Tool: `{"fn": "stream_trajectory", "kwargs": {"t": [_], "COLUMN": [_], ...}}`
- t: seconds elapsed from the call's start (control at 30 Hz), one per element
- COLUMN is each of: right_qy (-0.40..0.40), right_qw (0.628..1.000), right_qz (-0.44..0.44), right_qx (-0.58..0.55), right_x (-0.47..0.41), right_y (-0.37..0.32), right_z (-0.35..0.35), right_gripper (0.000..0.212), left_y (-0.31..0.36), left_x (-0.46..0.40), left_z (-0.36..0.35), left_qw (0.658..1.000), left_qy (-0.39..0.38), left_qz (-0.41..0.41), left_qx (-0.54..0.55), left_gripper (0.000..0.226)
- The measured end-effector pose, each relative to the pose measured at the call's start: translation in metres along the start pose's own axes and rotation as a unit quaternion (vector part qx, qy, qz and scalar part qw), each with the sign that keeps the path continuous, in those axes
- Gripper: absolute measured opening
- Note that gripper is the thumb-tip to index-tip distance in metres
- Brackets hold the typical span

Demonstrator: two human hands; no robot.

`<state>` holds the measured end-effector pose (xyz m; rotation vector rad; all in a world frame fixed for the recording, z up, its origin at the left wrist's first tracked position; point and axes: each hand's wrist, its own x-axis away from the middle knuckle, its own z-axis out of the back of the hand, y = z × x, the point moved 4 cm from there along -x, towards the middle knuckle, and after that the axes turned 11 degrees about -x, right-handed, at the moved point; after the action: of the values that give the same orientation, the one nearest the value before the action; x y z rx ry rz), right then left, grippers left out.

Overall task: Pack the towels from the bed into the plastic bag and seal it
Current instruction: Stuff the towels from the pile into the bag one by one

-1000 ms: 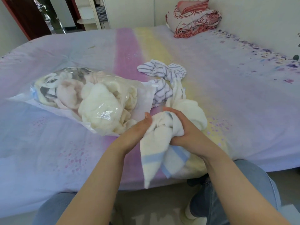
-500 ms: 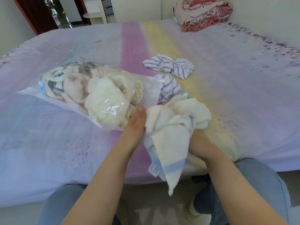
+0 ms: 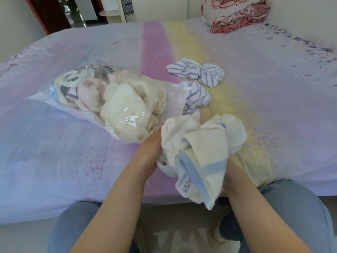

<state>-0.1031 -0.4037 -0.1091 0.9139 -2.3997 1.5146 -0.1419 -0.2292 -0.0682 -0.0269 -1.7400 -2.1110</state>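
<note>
Two hands bunch one cream towel with blue stripes at the near edge of the bed.

Cupped against the towel's (image 3: 202, 143) left side, the left hand (image 3: 150, 156) has its fingers tucked into the cloth, gripping it; the right hand (image 3: 230, 177) is almost wholly buried beneath the folds on the other side, so its fingers cannot be made out, though the cloth is gathered over it. A white label (image 3: 184, 186) hangs from the towel's lower end between the wrists. Just beyond the left hand, touching distance away, lies the clear plastic bag (image 3: 127, 117), mouth open towards the hands and already stuffed with cream and pink towels. Farther off, past the bundle, two grey-striped towels (image 3: 196, 70) rest on the pastel bed sheet (image 3: 73, 161). Well beyond the right hand sits a folded red-patterned quilt (image 3: 235, 13).
</note>
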Motion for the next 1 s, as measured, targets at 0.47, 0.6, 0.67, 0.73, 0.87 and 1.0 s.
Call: {"fn": "stream_trajectory", "kwargs": {"t": [0.47,0.6,0.67,0.73,0.87,1.0], "right_qy": [-0.050,-0.052,-0.137,-0.204,-0.088,-0.038], "right_qw": [0.968,0.853,0.782,0.737,0.825,0.941], "right_qz": [0.219,0.300,0.263,0.244,0.312,0.210], "right_qx": [0.112,0.423,0.548,0.596,0.464,0.264], "right_x": [-0.066,-0.075,-0.073,-0.071,-0.068,-0.062], "right_y": [-0.033,-0.038,-0.034,-0.032,-0.046,0.000], "right_z": [-0.062,-0.099,-0.129,-0.155,-0.192,-0.211], "right_gripper": [0.073,0.040,0.046,0.046,0.007,0.031], "left_y": [0.025,0.029,0.026,0.025,0.022,0.016], "left_x": [-0.007,-0.006,-0.003,0.007,0.035,0.037], "left_z": [0.071,0.073,0.071,0.074,0.096,0.099], "left_qw": [0.712,0.753,0.800,0.836,0.823,0.783], "left_qy": [0.370,0.337,0.315,0.323,0.378,0.383], "left_qz": [-0.187,-0.251,-0.265,-0.267,-0.289,-0.305], "left_qx": [-0.567,-0.507,-0.437,-0.354,-0.310,-0.383], "left_gripper": [0.044,0.059,0.053,0.047,0.042,0.039]}}
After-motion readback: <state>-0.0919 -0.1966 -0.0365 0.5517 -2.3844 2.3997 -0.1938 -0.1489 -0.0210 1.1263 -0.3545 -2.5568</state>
